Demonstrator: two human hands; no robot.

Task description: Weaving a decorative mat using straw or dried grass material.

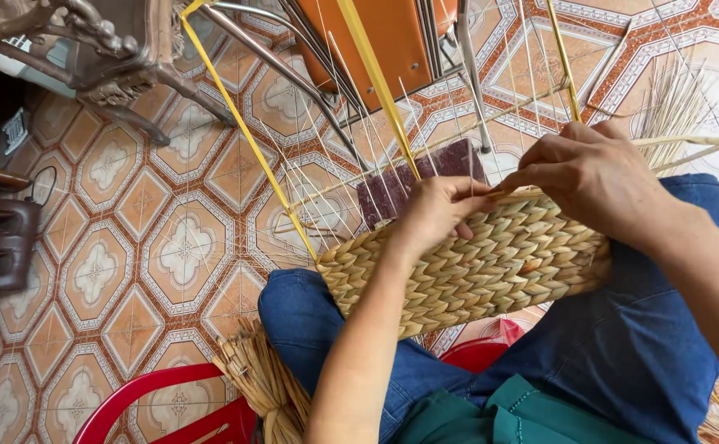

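Below me the patterned tile floor (129,247) spread out in orange and cream, with the legs of an orange chair (376,41) ahead and a carved dark piece of furniture (88,41) off to the left. A red plastic stool (162,403) sat under my knees, which were in blue jeans (639,345).

Across my lap lay the woven basket panel (475,271), propped on my thighs and tilted up toward the chair. Several rows of thick, pale straw braid were finished, running the whole width between the yellow frame rods (236,123). Above the top row, the thin white upright strands (351,156) stood bare all the way to the frame, so I judged most of the height was yet to be woven; only the lower band was done.

A bundle of loose dried straw (265,378) rested by my left knee, and more stalks (672,107) fanned out at the upper right. A dark maroon block (425,177) showed behind the uprights.

My left hand (433,214) pressed on the top edge of the weave, its fingers curled over the last row and closed on the working strand. My right hand (590,177) sat just beside it at the same edge, its fingers pinched narrow around that strand (688,141) of straw, whose free end ran off to the right.
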